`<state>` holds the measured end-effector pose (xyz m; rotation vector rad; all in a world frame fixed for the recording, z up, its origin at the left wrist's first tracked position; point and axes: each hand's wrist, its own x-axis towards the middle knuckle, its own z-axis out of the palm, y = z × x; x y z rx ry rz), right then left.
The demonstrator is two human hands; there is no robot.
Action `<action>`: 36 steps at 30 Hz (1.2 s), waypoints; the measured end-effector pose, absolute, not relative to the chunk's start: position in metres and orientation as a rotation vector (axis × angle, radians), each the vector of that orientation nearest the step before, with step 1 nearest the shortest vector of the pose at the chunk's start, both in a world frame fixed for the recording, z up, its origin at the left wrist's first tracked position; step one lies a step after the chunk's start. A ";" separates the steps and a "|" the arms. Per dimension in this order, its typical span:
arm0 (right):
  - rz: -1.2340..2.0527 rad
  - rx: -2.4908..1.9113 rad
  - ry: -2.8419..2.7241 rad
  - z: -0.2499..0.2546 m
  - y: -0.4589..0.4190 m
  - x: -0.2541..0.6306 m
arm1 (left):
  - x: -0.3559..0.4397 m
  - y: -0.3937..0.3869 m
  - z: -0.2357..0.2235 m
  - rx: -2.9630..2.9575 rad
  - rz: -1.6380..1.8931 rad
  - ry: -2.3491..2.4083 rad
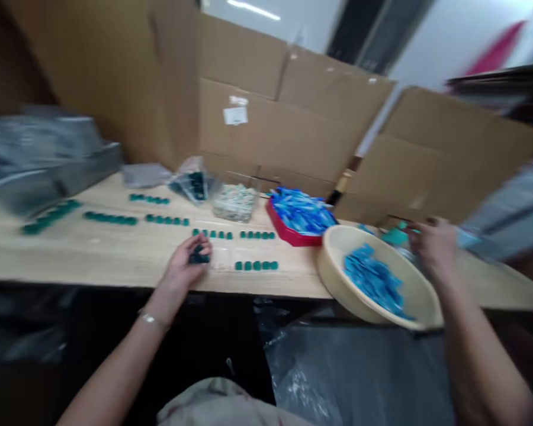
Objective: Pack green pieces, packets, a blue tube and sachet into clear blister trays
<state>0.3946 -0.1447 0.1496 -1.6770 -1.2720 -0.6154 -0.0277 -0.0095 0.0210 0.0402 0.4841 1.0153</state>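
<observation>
My left hand [187, 260] is curled around several small dark green pieces [199, 255], just above the table's front part. Short rows of similar green pieces lie on the wood around it, among them one row [256, 265] to its right and another [166, 219] behind it. Beyond the right rim of a cream basin [331, 260] is my right hand [435, 242], smeared by motion, so its fingers do not show clearly. A teal item [395, 235] lies close to its fingertips. Flat blue packets [373, 278] fill part of the basin.
A red tray [293, 238] heaped with blue and white slim pieces stands behind the basin. Left of it are a clear box of pale pieces [235, 203] and a plastic bag [195, 180] holding dark green ones. Cardboard [266, 127] walls the table's back; grey bundles [48, 160] sit far left.
</observation>
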 end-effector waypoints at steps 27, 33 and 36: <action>1.206 -0.970 -1.132 0.007 -0.026 0.106 | -0.035 -0.030 -0.002 0.442 1.154 0.519; 1.179 -0.923 -1.161 0.002 -0.029 0.101 | -0.032 -0.036 0.001 0.988 1.310 0.841; 1.090 -0.994 -1.261 0.001 -0.032 0.098 | -0.033 -0.034 0.000 1.113 1.357 0.983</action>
